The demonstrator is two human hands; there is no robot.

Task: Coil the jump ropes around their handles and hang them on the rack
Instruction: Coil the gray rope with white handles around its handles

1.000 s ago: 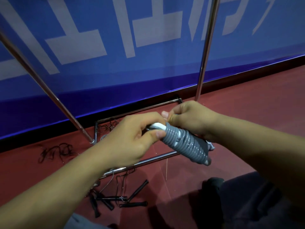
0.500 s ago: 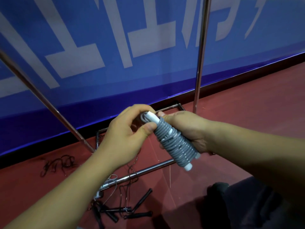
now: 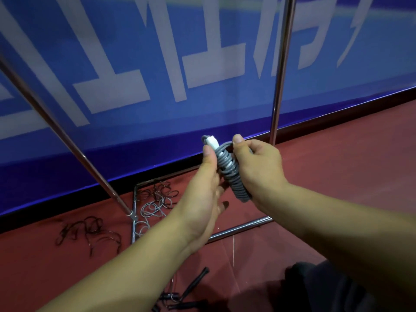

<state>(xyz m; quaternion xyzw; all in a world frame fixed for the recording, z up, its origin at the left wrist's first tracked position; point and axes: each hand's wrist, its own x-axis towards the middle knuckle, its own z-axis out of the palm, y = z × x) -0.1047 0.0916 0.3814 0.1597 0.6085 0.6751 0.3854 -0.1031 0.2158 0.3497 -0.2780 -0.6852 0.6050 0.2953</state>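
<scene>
Head view: grey jump rope, cord wound in tight ribbed coils around white handles, held upright-tilted between both hands above the floor. Right hand grasps the coiled bundle, fingers curled round it, thumb near the top. Left hand presses its thumb against the upper coils, other fingers relaxed below. Chrome tube rack stands behind. Loose black ropes and black handles lie on matte red floor; glossy blue banner beyond.
</scene>
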